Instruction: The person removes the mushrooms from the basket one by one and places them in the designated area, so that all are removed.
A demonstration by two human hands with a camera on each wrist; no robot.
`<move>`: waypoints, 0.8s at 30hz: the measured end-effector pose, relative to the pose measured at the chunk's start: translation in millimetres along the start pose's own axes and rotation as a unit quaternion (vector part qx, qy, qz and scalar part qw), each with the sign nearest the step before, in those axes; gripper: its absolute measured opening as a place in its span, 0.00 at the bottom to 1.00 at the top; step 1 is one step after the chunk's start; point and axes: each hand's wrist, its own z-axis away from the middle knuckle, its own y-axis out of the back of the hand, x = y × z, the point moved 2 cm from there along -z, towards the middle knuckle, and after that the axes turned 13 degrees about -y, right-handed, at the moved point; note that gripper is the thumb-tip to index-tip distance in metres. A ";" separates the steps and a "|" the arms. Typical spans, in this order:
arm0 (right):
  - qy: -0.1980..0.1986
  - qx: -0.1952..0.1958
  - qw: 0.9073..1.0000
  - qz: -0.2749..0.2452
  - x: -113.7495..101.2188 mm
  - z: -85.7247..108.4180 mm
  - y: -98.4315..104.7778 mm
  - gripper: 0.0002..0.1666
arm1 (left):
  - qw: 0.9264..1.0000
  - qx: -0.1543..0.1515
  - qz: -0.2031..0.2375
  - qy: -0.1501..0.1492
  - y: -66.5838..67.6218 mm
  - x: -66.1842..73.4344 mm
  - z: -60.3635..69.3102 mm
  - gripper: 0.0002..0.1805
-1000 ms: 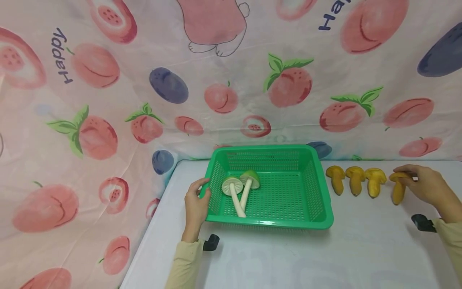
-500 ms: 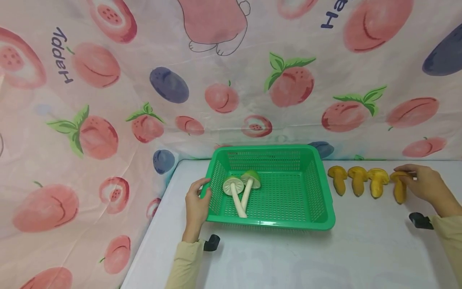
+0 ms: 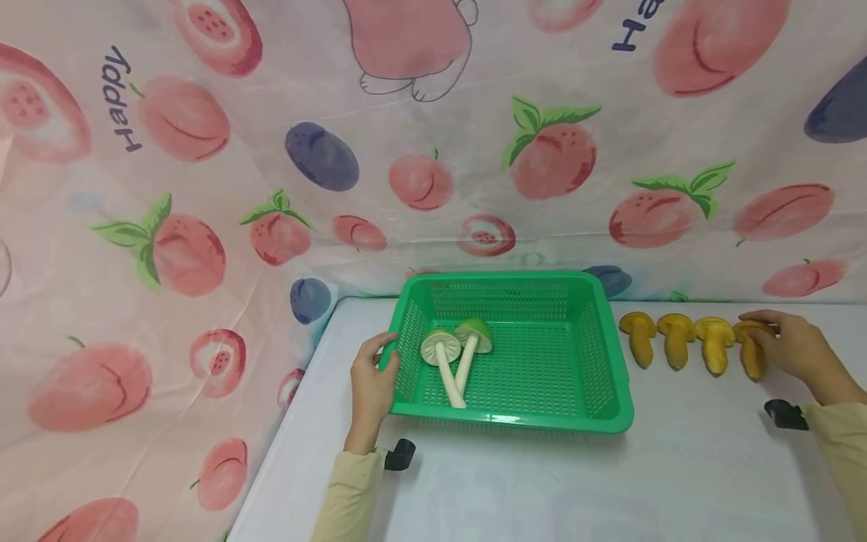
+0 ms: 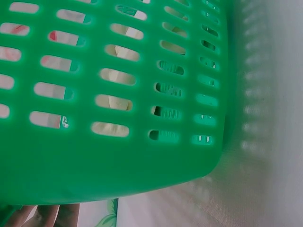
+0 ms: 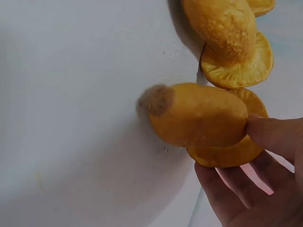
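Note:
My left hand (image 3: 372, 388) grips the left rim of a green plastic basket (image 3: 515, 418), its fingertips just visible past the rim in the left wrist view. Inside the basket lie two mushrooms with white stems and green caps, one cap (image 3: 440, 348) showing its gills and the other (image 3: 475, 336) its green top. At the right, my right hand (image 3: 799, 346) pinches the cap of a yellow-brown mushroom (image 5: 203, 116) with thumb and fingers. That mushroom rests at the right end of a row, cap against the neighbouring yellow mushroom (image 3: 715, 346).
Two more yellow mushrooms stand in the row, one in the middle (image 3: 676, 342) and one nearest the basket (image 3: 639, 340). The white table (image 3: 515, 489) meets a fruit-printed cloth (image 3: 433, 248) behind and at the left.
My right hand has slid its yellow mushroom left, closing the gap to the neighbouring one. My left hand keeps its grip on the basket. The head view has shifted slightly.

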 end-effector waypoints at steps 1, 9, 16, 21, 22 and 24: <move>0.001 0.001 1.000 0.002 1.5 -0.7 -0.3 0.18 | 1.000 0.000 0.001 -0.001 -0.4 0.6 0.0 0.16; 0.021 0.020 0.999 0.014 1.9 -0.4 3.2 0.21 | 1.000 -0.002 0.000 0.003 -1.0 2.1 -0.7 0.16; 0.035 0.033 0.999 -0.004 -23.8 10.5 15.3 0.23 | 1.000 -0.004 -0.006 -0.004 1.2 1.7 -1.4 0.16; 0.055 0.031 0.998 -0.014 -38.3 19.1 22.0 0.23 | 1.000 -0.006 -0.013 0.001 2.0 0.6 -1.0 0.17; 0.056 0.030 0.998 -0.015 -40.0 20.7 23.2 0.24 | 1.000 -0.008 -0.015 0.002 1.9 0.7 -1.0 0.17; 0.058 0.029 0.998 -0.020 -43.4 24.0 25.0 0.25 | 1.000 -0.010 -0.017 0.001 1.5 0.9 -1.0 0.17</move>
